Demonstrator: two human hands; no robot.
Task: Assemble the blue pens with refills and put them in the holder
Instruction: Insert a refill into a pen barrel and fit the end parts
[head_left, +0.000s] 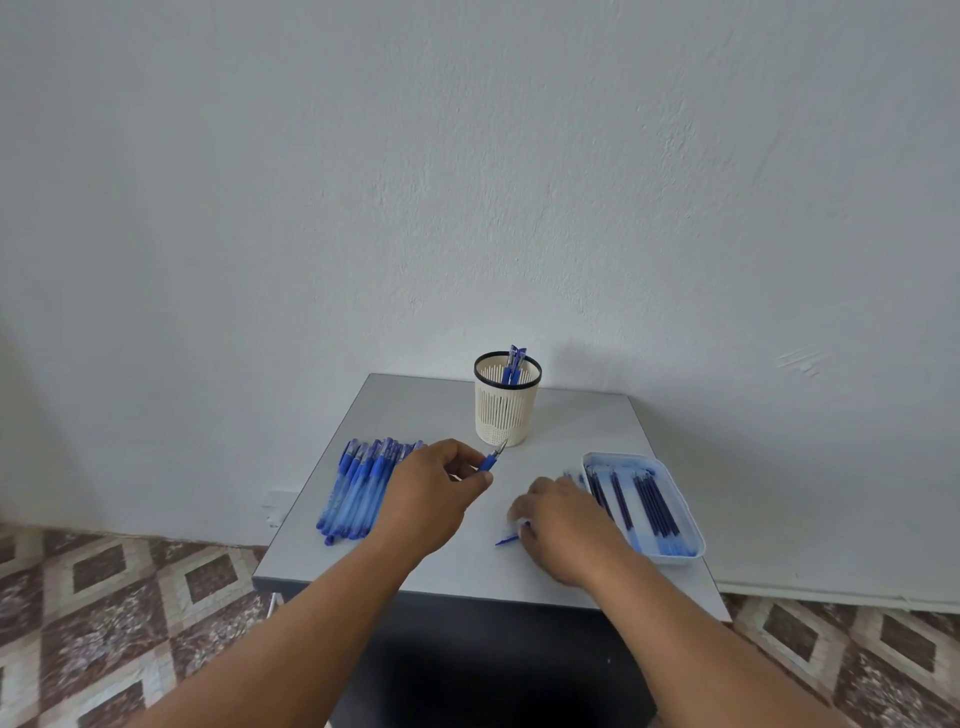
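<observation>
Fingers (470, 470) of our left hand (434, 488) pinch a pen (493, 457); right hand's (558, 519) grip unclear, so we'd line the refill up straight.

I see bare desk (566, 421) running between the row of pens (358, 486) on the left and the tray (693, 553) of refills on the right, up to the holder (506, 402) near the back edge. Both hands sit in that lane, the left hand (436, 491) just before the holder, the right hand (563, 522) against the tray's near side. Open desk lies on either side of the holder.
</observation>
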